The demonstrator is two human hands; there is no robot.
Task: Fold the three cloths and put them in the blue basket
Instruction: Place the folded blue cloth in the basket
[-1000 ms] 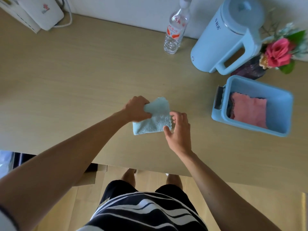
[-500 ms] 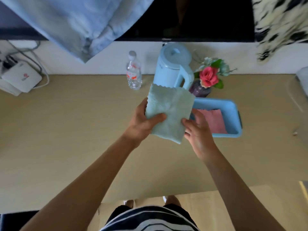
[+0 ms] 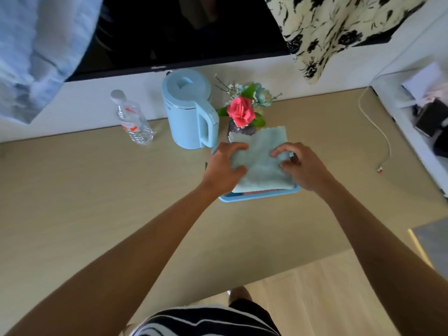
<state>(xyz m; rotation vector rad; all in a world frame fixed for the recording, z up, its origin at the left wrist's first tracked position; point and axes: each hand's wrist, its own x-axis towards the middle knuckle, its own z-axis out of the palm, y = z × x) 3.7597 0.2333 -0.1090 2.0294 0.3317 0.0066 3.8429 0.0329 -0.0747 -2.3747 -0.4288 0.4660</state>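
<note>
While the folded teal cloth (image 3: 260,161) is held flat over the blue basket (image 3: 259,196), its left edge is gripped by the left hand (image 3: 223,168) and its right edge pinched by the right hand (image 3: 303,166), likely so the fold is kept. A pink cloth (image 3: 261,191) is seen beneath, inside.

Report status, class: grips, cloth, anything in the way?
Left grip and right grip hold the cloth. Cloth folded, over the basket, pink cloth beneath. Vase close behind, nothing blocking.
</note>
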